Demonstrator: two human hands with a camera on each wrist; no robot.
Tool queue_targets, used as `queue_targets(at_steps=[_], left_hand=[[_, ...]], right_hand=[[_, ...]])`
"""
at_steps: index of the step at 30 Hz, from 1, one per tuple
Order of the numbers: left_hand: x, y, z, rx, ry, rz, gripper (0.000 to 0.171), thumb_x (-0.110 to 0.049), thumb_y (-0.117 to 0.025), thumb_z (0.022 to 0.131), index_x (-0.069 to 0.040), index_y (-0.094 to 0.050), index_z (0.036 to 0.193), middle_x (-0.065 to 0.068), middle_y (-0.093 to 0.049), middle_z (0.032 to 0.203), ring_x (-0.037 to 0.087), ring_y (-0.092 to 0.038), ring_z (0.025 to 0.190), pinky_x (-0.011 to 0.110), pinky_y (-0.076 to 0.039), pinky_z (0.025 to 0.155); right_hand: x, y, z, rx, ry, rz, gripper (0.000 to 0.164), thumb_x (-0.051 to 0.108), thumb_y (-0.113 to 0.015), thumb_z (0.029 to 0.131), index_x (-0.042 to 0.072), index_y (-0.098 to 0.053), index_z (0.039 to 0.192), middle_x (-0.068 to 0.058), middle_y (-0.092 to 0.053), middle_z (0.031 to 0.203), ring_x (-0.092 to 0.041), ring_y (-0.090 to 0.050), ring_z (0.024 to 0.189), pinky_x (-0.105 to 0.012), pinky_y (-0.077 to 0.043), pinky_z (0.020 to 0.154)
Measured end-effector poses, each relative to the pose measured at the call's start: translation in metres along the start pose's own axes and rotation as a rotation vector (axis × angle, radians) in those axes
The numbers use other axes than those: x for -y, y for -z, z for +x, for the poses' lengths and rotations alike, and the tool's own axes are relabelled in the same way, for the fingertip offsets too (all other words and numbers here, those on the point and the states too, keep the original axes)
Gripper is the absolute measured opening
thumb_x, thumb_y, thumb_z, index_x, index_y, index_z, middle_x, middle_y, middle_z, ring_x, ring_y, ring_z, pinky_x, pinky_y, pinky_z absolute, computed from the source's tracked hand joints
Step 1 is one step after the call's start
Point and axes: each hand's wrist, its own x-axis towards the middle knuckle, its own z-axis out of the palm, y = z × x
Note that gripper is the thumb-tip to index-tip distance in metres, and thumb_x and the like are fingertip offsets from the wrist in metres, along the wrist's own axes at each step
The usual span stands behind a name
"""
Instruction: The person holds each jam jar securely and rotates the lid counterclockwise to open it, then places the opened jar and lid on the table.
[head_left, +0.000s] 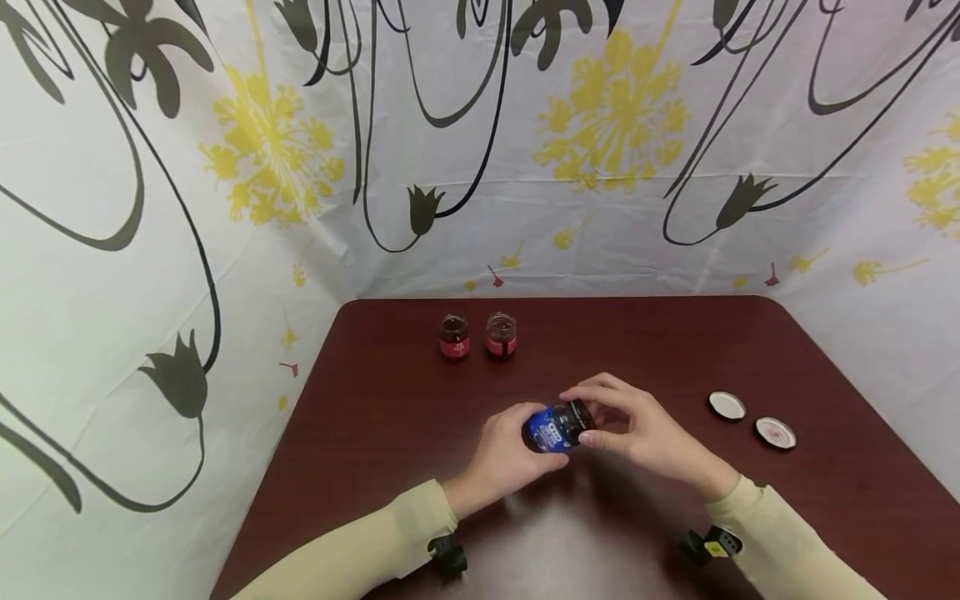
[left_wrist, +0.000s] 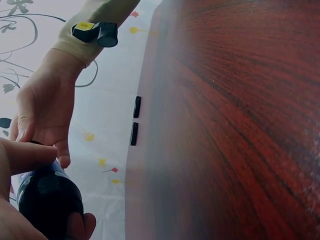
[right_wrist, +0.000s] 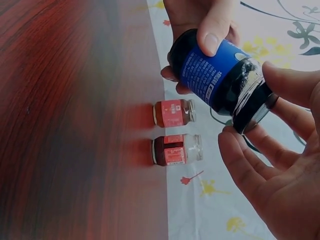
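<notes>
Above the table, my left hand (head_left: 506, 450) grips a dark jar (head_left: 551, 427) with a blue label around its body. The jar is tilted, its lid end turned toward my right hand. In the right wrist view, the thumb and fingers of my right hand (right_wrist: 280, 155) pinch the jar's dark lid (right_wrist: 255, 112) from opposite sides. Crinkled clear film shows at the jar's neck. In the left wrist view, the dark base of the jar (left_wrist: 50, 200) faces the camera, partly covered by the left fingers.
Two lidless glass jars with red labels, the left one (head_left: 454, 337) and the right one (head_left: 501, 336), stand near the back of the brown table (head_left: 390, 400). Two lids, one farther (head_left: 727, 406) and one nearer (head_left: 776, 433), lie at the right, pale insides up.
</notes>
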Motion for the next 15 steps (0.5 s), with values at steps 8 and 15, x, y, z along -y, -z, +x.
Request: queue_targets(at_steps=[8,15], left_hand=[[0.0007,-0.0001,0.0000,0.022,0.004,-0.010,0.059,-0.033,-0.092,0.070,-0.017,-0.066,0.121,-0.006,-0.067,0.109,0.006,-0.062,0.093,0.024,-0.051,0.081],[0.0011,0.0003,0.0000,0.033,0.004,-0.012,0.060,-0.031,-0.092,0.070,-0.016,-0.066,0.121,-0.005,-0.067,0.110,0.007,-0.062,0.094,0.025,-0.051,0.082]], right_hand=[[-0.0008,0.0013,-0.0034,0.011,-0.032,0.064,0.050,0.001,-0.078,0.086,0.017,-0.064,0.131,-0.008,-0.059,0.121,-0.027,-0.064,0.096,-0.040,-0.058,0.078],[-0.0037,0.0020,-0.0062,0.006,-0.054,0.118,0.049,0.000,-0.078,0.086,0.012,-0.063,0.131,-0.012,-0.059,0.121,-0.029,-0.067,0.100,-0.044,-0.057,0.082]])
